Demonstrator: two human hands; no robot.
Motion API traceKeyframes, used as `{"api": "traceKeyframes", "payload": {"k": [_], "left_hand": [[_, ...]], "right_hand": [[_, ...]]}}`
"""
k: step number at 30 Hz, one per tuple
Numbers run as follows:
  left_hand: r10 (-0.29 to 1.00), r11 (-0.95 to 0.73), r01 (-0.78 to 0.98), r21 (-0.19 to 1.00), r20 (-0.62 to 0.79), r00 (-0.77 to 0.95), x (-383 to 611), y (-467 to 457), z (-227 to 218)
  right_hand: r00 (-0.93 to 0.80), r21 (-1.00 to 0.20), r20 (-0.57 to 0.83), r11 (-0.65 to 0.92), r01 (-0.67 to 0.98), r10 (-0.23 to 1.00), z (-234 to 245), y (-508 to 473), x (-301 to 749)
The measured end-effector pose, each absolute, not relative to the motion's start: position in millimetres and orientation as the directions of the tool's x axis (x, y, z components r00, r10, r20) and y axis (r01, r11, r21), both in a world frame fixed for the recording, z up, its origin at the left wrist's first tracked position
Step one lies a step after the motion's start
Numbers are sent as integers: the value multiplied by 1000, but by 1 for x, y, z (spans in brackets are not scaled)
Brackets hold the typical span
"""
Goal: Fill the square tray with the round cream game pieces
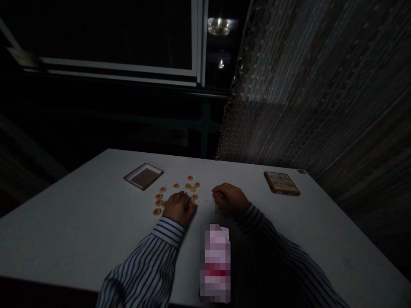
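Round wooden xiangqi pieces (156, 211), most with red characters, lie loosely on the white table around my left hand (177, 208). That hand rests low among them, fingers bent, with the thumb apart from the index finger. One red-marked piece (192, 203) shows right beside its fingertips. To the right, my right hand (230, 198) is curled closed just above the tabletop. A pale bit of something shows under it, too dark to identify, and what its fingers hold is hidden. Beyond the hands lie two plain-faced pieces (193, 188).
A shallow open box tray (127, 176) sits at the back left of the white table (80, 222). A brown box lid with printed writing (282, 184) lies at the right. A bead curtain (272, 85) hangs behind the table's right side. A blurred pink patch (217, 261) covers the front centre.
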State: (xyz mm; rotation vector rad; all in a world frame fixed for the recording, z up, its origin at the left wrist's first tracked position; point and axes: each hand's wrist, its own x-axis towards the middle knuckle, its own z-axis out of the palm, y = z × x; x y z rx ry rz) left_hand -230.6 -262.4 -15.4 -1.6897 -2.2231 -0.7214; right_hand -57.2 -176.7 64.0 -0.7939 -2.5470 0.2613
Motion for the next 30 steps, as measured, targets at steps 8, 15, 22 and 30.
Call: {"api": "traceKeyframes", "payload": {"k": [8, 15, 22, 30], "left_hand": [[790, 135, 968, 212, 567, -234, -233, -260, -32], [823, 118, 969, 215, 525, -217, -233, -261, -38], [826, 152, 967, 204, 511, -237, -229, -260, -39], [844, 193, 966, 174, 473, -253, -229, -260, -37]], "right_hand": [[-730, -231, 409, 836, 498, 548, 29, -168, -79], [-751, -129, 400, 843, 522, 526, 16, -168, -79], [-767, -135, 406, 863, 487, 497, 10, -170, -78], [-775, -153, 393, 867, 475, 494, 6, -169, -79]]}}
